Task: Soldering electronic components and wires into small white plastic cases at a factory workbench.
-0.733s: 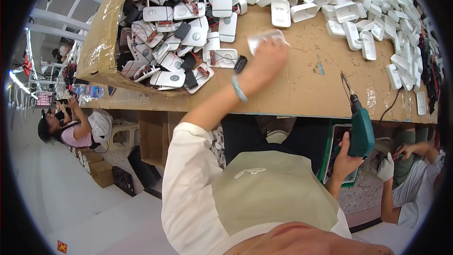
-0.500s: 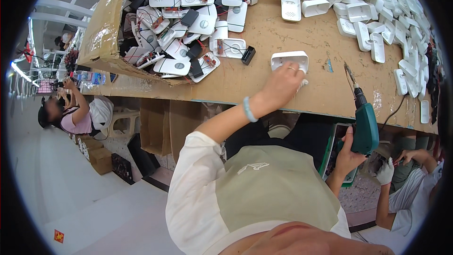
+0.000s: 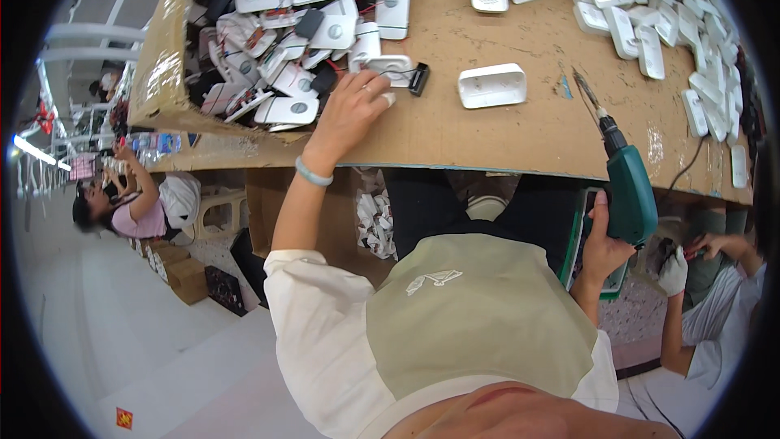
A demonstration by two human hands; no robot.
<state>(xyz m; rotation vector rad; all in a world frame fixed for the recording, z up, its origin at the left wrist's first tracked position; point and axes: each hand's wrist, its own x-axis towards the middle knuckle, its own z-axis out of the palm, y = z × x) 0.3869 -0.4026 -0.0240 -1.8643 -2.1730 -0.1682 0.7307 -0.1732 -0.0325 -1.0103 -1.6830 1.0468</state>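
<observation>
My left hand (image 3: 349, 110) reaches over the near edge of the pile of wired white covers (image 3: 329, 32). Its fingers are extended and slightly apart over a cover, and the thumb is hidden. Close by its fingertips lies a white cover (image 3: 396, 67) with a small black block (image 3: 418, 80) at its end. An open white housing (image 3: 492, 85) stands alone on the cardboard-topped table, hollow side showing. Held at the table's front edge, a teal soldering gun (image 3: 630, 195) is gripped by my right hand (image 3: 605, 240), its thin metal tip pointing up over the table.
A cardboard box wall (image 3: 166, 49) borders the pile on the left. Loose white housings (image 3: 642, 16) are heaped at the back and right. A black cable (image 3: 681, 179) crosses the right side. A co-worker's gloved hand (image 3: 673, 271) is at far right; another person (image 3: 134, 207) sits far left.
My left hand has let go of the white housing and swung left to the pile. The housing stays on the table. My right hand still holds the soldering gun. The view has shifted slightly.
</observation>
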